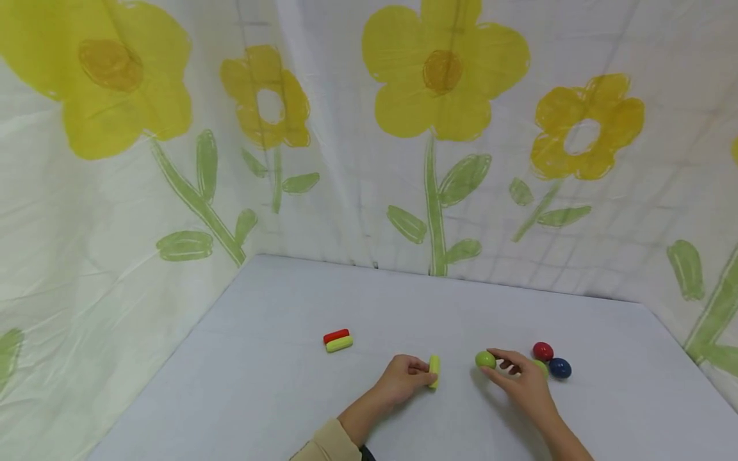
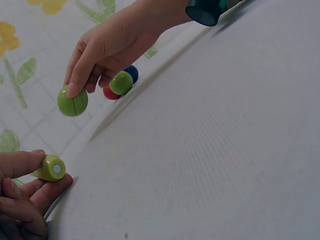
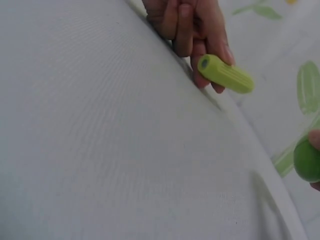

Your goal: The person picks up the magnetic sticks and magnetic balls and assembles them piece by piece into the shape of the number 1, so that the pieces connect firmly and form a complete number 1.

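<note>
My left hand (image 1: 401,380) pinches a yellow-green magnetic rod (image 1: 434,371) between thumb and fingers, close over the table. In the left wrist view a small pale disc shows on the end of that rod (image 2: 54,168). Over to the right, my right hand (image 1: 523,381) holds a green ball (image 1: 485,360) between thumb and fingertips, above the table. A seam runs down the ball (image 2: 73,102) in the left wrist view. The rod and the held ball are apart. Only part of the green ball (image 3: 306,160) shows in the right wrist view.
Right beside my right hand lie a red ball (image 1: 542,351), a blue ball (image 1: 560,368) and another green ball (image 1: 541,368), partly hidden by the hand. A red rod (image 1: 336,335) and a yellow-green rod (image 1: 339,344) lie together at the left. A flowered curtain (image 1: 340,192) borders the white table (image 1: 277,333).
</note>
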Demonstrator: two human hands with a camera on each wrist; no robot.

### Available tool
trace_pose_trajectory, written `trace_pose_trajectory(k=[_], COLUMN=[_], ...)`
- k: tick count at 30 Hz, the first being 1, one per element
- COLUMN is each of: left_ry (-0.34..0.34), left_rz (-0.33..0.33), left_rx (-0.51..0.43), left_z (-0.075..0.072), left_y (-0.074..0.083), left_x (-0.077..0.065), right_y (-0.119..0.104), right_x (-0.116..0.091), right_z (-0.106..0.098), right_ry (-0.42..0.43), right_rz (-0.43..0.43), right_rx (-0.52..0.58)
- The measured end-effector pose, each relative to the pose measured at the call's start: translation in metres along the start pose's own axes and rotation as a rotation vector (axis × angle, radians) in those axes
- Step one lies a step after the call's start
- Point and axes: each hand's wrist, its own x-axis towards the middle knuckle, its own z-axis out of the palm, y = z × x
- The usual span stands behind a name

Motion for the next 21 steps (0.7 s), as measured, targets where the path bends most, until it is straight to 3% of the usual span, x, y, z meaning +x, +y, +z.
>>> trace_pose_trajectory(k=[5,14,21], left_ry=[-0.003,-0.010,-0.011], left_rz=[0.016,0.026,0.021], left_rx=[-0.004,0.001,0.003], left_z=[0.000,0.000,-0.001], left_y=[-0.001,-0.002,0.000], left_x=[0.000,0.000,0.000], right_y=[-0.005,-0.007,-0.010], right_x=[0.010,0.023,0.036], right_z=[0.010,0.029,0.040], right_ry=[-0.047,-0.030,-0.086], right_rz=[0.023,-0.100,-0.099], right_rx=[0.005,0.061,0.066])
